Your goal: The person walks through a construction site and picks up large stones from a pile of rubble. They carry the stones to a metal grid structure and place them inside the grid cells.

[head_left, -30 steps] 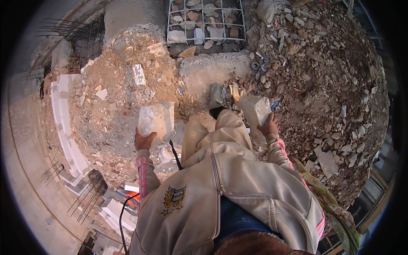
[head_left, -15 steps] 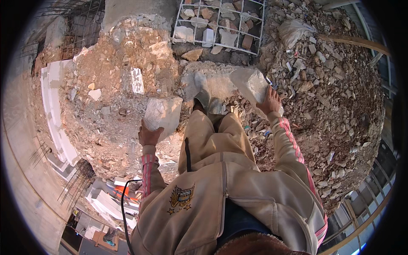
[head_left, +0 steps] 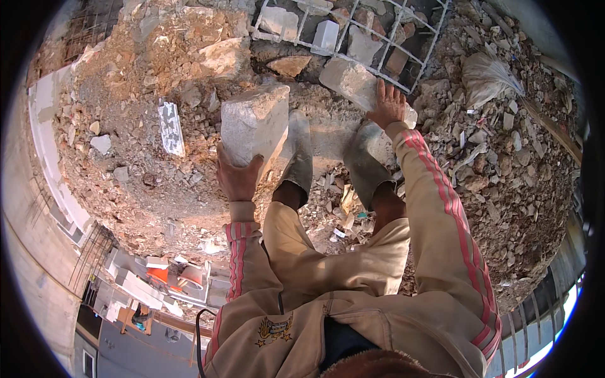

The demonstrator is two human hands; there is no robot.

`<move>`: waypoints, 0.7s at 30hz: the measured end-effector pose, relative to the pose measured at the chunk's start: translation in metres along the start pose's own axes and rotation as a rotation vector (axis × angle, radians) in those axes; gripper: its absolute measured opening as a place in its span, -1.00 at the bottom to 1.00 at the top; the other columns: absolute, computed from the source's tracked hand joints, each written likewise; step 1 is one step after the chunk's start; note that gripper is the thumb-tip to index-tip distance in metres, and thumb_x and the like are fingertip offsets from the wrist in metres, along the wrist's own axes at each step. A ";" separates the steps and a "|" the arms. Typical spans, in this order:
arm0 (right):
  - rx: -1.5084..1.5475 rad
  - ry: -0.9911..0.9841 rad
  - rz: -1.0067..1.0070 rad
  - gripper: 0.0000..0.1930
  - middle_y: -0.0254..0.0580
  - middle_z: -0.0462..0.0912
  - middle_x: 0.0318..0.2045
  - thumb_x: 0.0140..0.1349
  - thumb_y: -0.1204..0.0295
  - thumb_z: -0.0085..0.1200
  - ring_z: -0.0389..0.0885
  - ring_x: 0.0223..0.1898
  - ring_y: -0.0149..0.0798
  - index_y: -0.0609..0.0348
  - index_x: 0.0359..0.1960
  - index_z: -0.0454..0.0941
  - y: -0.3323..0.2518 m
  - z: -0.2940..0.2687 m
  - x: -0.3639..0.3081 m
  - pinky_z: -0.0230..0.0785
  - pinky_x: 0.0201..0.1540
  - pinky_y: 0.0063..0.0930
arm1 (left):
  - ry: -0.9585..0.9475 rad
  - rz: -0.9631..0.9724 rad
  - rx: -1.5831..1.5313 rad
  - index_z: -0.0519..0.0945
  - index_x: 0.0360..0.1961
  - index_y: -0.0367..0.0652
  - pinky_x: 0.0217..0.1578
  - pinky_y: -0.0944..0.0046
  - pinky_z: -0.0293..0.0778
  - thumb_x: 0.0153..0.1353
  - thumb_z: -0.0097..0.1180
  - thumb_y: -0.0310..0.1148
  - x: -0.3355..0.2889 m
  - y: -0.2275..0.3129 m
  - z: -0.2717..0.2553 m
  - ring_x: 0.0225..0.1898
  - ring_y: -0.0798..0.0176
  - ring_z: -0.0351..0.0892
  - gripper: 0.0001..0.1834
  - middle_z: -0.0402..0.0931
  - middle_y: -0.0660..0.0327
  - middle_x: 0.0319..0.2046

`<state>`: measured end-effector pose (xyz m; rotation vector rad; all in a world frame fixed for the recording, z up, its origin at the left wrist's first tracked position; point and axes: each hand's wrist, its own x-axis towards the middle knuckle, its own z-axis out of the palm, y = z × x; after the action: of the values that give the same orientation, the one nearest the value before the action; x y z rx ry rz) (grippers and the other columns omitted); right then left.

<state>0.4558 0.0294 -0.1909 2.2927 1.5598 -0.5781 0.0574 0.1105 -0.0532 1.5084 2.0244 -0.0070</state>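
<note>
Where rubble (head_left: 504, 208) covers dirt (head_left: 176, 211), the left hand (head_left: 239, 178) grips stone (head_left: 252, 123).

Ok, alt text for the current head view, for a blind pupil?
A person's left hand grips one pale stone block, their right hand a second stone block, amid rubble near a metal grid with stones showing through.

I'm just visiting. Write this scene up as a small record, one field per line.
Left hand: gripping the near end of an upper-left pale block
Right hand: fingers spread on a second block
Ahead: metal grid with stones beneath
Feet: dark boots
Ground: broken rubble
Right side: whitish bag
</note>
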 end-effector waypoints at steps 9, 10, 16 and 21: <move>0.022 0.090 -0.137 0.15 -0.01 0.26 0.17 -0.22 0.04 0.46 0.23 0.24 0.03 0.00 0.43 0.01 -0.012 0.189 0.129 0.07 0.24 0.12 | -0.105 -0.095 -0.558 0.09 0.36 -0.44 0.26 0.12 0.22 -0.16 0.40 -0.47 0.035 0.022 0.118 0.22 0.03 0.31 0.04 0.28 -0.11 0.23; 0.035 0.128 -0.167 0.14 0.00 0.26 0.18 -0.20 0.03 0.45 0.22 0.25 0.02 -0.01 0.43 0.01 -0.016 0.214 0.135 0.07 0.25 0.13 | -0.121 -0.100 -0.488 0.09 0.37 -0.44 0.27 0.12 0.21 -0.16 0.39 -0.48 0.035 0.022 0.116 0.23 0.04 0.30 0.04 0.27 -0.10 0.23; -0.110 -0.209 -0.126 -0.11 -0.07 0.12 0.39 0.17 -0.16 0.08 0.06 0.39 0.03 -0.26 0.47 -0.06 0.000 0.332 0.157 -0.01 0.30 0.16 | -0.163 -0.108 -0.263 0.09 0.37 -0.42 0.30 0.12 0.15 -0.18 0.35 -0.50 0.043 0.024 0.127 0.27 0.05 0.24 0.04 0.25 -0.10 0.24; 0.002 -0.152 -0.087 -0.20 -0.03 0.16 0.36 0.24 -0.06 0.06 0.14 0.36 0.04 -0.24 0.46 -0.01 0.007 0.350 0.161 0.02 0.29 0.16 | -0.157 -0.100 -0.220 0.10 0.37 -0.41 0.31 0.12 0.13 -0.18 0.34 -0.50 0.048 0.030 0.125 0.28 0.04 0.24 0.03 0.22 -0.10 0.27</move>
<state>0.4607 -0.0058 -0.5752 2.1358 1.5921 -0.7567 0.1330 0.1186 -0.1678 1.2314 1.9052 0.0535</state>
